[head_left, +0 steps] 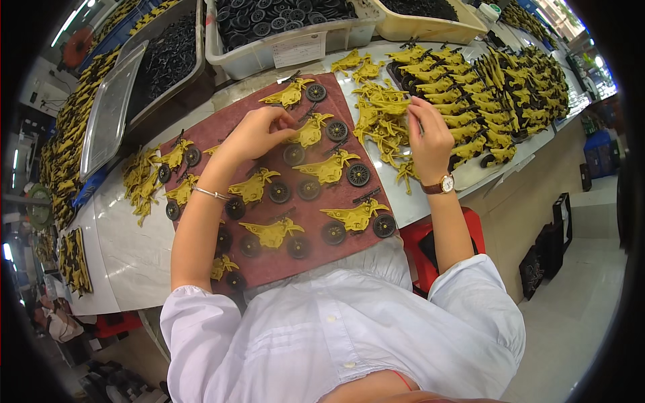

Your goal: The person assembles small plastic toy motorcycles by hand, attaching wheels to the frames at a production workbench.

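Left hand: fingers curled, thumb toward fingertips, the hand (pixel 269 129) just beside a yellow toy motorcycle body (pixel 311 131) near the mat's far end; whether it grips anything, I cannot tell.
Right hand: thumb and forefinger drawn close together, the hand (pixel 430 140) over the pile of yellow plastic parts (pixel 369 125), fingertips at the end of one long piece; a firm grip cannot be told.
Reddish mat (pixel 322 250): lies on the white bench (pixel 134 262), bearing spaced yellow bodies with black spoked wheels (pixel 358 174) beside or under them.
Grey-white bin (pixel 243 62): full of loose black wheels (pixel 275 17), with a paper label on its front.
Dark bin, left: heaped with small black parts (pixel 168 57); a translucent panel (pixel 101 127) leans at its side.
Cream bin (pixel 418 28): holds small black pieces, too small to identify.
Right end of bench: rows of yellow-and-black toy motorcycles (pixel 463 107), packed close together.
Left of mat: another heap of yellow parts (pixel 140 185).
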`<state>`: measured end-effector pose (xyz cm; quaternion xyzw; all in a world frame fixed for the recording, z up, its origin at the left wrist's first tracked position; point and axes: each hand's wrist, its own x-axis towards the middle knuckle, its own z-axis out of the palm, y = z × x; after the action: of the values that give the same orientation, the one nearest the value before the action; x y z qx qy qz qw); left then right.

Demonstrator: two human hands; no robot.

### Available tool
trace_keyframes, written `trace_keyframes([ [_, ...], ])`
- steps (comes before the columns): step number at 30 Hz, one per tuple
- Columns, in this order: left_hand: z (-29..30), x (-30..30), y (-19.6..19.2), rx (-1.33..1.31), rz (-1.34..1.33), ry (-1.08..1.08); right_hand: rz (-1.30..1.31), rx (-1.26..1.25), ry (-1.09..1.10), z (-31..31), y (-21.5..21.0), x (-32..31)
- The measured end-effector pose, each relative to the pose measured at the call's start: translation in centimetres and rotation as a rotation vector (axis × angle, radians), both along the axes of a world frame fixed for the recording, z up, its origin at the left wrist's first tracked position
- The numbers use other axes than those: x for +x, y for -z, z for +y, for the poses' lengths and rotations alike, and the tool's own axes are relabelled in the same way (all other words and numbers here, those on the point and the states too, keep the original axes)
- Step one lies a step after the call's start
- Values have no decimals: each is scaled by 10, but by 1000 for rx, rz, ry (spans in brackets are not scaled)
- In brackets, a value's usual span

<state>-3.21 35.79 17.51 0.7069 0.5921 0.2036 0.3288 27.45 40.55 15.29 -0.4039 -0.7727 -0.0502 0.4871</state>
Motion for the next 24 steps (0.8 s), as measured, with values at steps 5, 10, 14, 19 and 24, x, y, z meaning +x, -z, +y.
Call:
trace_keyframes([
  [5,-5,-3,4,97,112,56,-80,-78,-162,-4,6,-3],
  [10,-8,-6,3,145,182,64,67,-248,-211,-1,-2,0],
  [14,-7,-3,-2,0,56,-31,-69,-244,-110,17,0,3],
  [19,0,-3,5,-218,-393,-165,8,-567,-171,21,-5,5],
  [24,8,14,21,-365,-997,-352,94,-674,-139,30,-7,5],
])
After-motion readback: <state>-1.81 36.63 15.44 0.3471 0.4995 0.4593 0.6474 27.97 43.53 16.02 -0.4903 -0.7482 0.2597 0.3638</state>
